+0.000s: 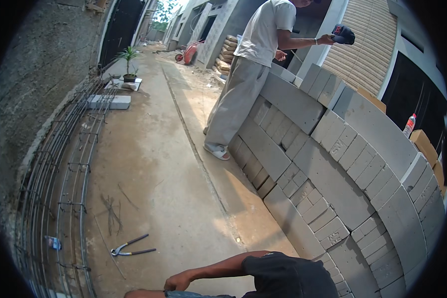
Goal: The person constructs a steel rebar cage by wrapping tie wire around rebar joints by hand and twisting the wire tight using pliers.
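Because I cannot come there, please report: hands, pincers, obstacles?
Hand low in view, side and grip unclear. Pincers lie on ground, handles spread. Grey blocks stacked at right, clear of pincers.

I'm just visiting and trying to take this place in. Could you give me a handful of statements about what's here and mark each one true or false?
1. The pincers lie on the ground with their handles spread apart. True.
2. The bare hand near the lower edge is gripping the pincers. False: the pincers lie apart from that hand.
3. A standing person in a pale T-shirt holds a dark cap. True.
4. The potted plant stands on top of the stack of grey blocks. False: it is across the path, toward the left wall.
5. Frames of steel bars lie along the left side of the path. True.
6. The wheelbarrow is green. False: it is reddish orange.
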The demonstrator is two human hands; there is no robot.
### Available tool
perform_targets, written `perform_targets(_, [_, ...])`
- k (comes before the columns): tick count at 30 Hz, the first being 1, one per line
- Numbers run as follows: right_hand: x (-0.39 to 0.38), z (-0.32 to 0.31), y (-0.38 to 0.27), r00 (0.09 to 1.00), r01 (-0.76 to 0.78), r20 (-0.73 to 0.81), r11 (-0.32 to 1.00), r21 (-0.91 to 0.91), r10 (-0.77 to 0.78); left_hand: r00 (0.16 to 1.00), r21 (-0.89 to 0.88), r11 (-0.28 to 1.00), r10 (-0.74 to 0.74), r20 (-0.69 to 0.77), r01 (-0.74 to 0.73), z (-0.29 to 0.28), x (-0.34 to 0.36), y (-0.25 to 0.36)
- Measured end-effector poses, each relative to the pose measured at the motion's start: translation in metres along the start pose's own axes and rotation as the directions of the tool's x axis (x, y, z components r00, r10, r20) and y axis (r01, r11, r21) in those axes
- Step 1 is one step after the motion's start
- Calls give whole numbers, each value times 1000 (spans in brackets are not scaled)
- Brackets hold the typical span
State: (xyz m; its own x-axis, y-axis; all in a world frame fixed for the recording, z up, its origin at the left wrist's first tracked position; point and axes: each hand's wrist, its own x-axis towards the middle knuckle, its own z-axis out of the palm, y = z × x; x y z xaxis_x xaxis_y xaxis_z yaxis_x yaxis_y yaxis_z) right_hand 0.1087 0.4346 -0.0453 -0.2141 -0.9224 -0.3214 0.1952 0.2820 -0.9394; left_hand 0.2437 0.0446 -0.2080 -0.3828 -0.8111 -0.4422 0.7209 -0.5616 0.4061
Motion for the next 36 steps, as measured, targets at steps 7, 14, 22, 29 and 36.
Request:
perform_targets(7, [23,14,-28,967,-96,-174,903,418,183,910,911,-266,188,369,-314,-26,42,-3])
perform_targets(14, [-42,85,-34,915,-80,-387,992,101,113,863,656,-698,107,494,-289,-64,74,-13])
perform_targets(22, [-28,109,-105,870,23,-443,880,475,217,737,585,-754,207,644,-299,-43,38,-59])
perform_targets(29, [18,134,-219,861,-41,-452,854,-518,-233,950,-12,994,108,294,-109,13,-6,-48])
perform_targets(36, [41,154,-210,616,45,-496,655,-754,-612,969,-423,872,-220,110,246,61,-56,-30])
